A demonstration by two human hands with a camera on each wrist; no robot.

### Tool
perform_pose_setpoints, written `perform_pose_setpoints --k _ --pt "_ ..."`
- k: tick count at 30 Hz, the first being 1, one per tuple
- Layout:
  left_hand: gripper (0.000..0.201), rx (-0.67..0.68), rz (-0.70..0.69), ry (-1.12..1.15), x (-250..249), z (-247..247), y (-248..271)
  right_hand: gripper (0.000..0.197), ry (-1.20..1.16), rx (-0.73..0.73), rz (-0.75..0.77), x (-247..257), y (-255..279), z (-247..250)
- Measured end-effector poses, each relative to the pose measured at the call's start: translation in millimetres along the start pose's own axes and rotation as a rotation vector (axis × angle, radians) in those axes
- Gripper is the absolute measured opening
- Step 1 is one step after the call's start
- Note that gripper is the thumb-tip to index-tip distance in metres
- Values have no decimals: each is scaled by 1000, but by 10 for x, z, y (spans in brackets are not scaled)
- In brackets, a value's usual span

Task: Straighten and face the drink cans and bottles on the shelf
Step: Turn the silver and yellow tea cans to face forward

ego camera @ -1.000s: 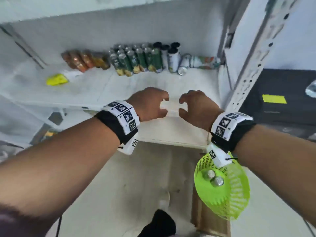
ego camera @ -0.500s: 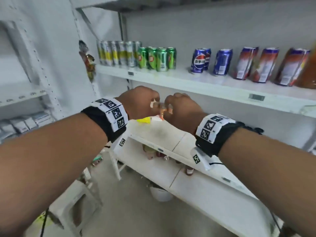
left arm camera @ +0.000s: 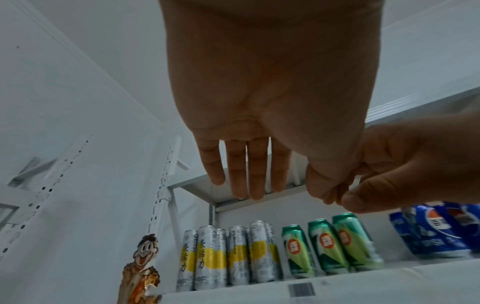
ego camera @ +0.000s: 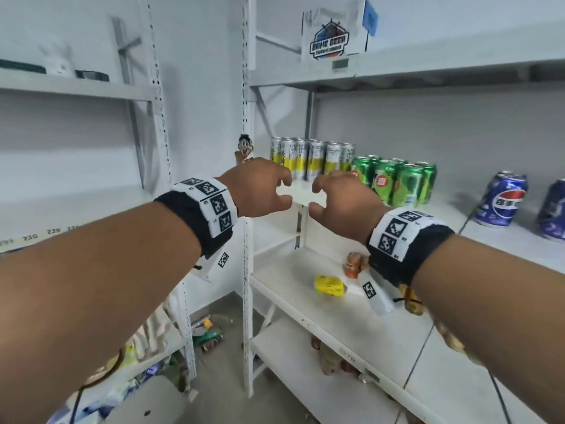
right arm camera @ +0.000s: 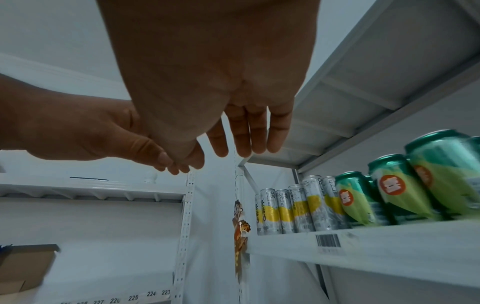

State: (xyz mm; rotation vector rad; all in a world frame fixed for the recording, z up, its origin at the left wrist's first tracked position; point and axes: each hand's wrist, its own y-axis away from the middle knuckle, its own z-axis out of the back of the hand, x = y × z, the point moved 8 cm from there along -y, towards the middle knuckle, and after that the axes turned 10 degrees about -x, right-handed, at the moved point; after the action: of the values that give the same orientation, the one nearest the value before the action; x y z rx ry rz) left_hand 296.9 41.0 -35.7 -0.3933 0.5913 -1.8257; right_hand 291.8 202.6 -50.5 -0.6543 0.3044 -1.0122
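Observation:
On the white shelf (ego camera: 504, 240) tall silver-and-yellow cans (ego camera: 312, 159) stand upright in a tight group at the left end. Green cans (ego camera: 397, 182) stand beside them and blue Pepsi cans (ego camera: 501, 198) lean further right. My left hand (ego camera: 286, 188) and right hand (ego camera: 316, 194) hover side by side in front of the silver cans, thumbs facing, holding nothing. From the left wrist, the fingers (left arm camera: 244, 170) reach out above the silver cans (left arm camera: 228, 255) and green cans (left arm camera: 332, 246). The right wrist view shows loose fingers (right arm camera: 252, 131) and the green cans (right arm camera: 389, 193).
A perforated upright post (ego camera: 247, 240) with a cartoon sticker (ego camera: 244, 148) stands just left of the cans. A shelf (ego camera: 458, 68) above carries a printed box (ego camera: 333, 35). The lower shelf holds a yellow packet (ego camera: 328, 284) and an orange bottle (ego camera: 353, 264). Another shelf unit (ego camera: 76, 87) is at left.
The view has lifted from the low shelf to the can shelf. Both hands rose with it, drew slightly apart and uncurled from near-fists.

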Motion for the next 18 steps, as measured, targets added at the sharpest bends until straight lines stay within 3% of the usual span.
perform_pose_setpoints --k 8,11,17,18 --pt "58 2 55 -78 867 -439 -999 47 92 -53 64 -287 -1384 -496" --pt "48 -3 86 -93 1161 -543 -1421 46 50 -63 54 -446 -1936 -742" --pt "55 -6 82 -116 1564 -849 -2030 38 17 -48 51 -721 -2809 -1275" --pt "54 2 90 -128 1806 -1008 -2277 37 43 -57 36 -774 -3146 -1518"
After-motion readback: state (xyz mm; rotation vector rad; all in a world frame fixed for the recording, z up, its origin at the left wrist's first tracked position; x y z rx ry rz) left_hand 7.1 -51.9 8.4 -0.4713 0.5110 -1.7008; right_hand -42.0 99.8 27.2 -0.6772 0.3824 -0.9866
